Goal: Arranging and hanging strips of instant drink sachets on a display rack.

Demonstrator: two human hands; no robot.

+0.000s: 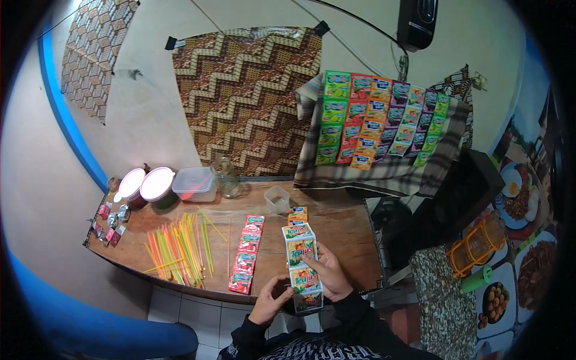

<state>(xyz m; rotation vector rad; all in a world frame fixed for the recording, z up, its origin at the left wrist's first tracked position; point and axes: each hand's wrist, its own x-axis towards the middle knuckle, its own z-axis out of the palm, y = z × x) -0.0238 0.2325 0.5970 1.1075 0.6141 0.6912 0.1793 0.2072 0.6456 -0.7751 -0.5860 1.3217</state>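
My right hand (332,275) grips a strip of white TeaJus drink sachets (303,253) at its right side, thumb on the front. Beside the strip's lower left edge is my left hand (271,298), fingers curled and thumb near the edge; whether it grips the strip cannot be told. Orange sachets (298,212) lie partly hidden behind the held strip. A strip of red sachets (246,262) lies on the wooden table (216,274) left of my hands. Many coloured plastic straws (180,249) are spread farther left.
Along the wall stand two lidded tubs (157,184), a clear lidded box (194,183), a glass jar (226,179) and a small plastic container (277,200). Sachet strips (353,117) hang over plaid cloth (310,173). An orange-framed jar (476,243) stands at the right.
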